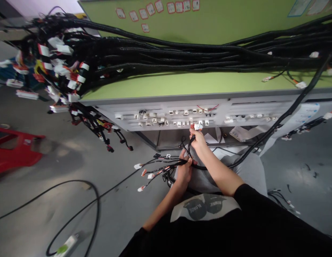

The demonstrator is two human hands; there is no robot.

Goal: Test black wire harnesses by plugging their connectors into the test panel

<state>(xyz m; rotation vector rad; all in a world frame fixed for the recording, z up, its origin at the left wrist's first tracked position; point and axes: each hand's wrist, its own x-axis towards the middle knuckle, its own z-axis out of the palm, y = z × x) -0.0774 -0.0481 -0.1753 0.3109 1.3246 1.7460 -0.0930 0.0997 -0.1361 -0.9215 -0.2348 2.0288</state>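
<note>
My left hand (184, 170) is closed around a black wire harness (210, 167) above my lap. Several thin branches with white and orange plugs (150, 175) fan out to the left of that hand. Higher up, my right hand (198, 140) pinches a white connector (198, 126) with a bit of red beside it, close to the lower row of sockets on the white test panel (160, 124). Whether the connector touches a socket I cannot tell. From my hands the harness's thick sleeved trunk runs up and right toward the bench.
Thick black harnesses (166, 53) lie along the green bench (155, 84), their plugs hanging in a bunch (64, 71) off its left end. A red stool (16, 150) stands on the floor at left. A black cable (97, 200) loops near a power strip (66, 246).
</note>
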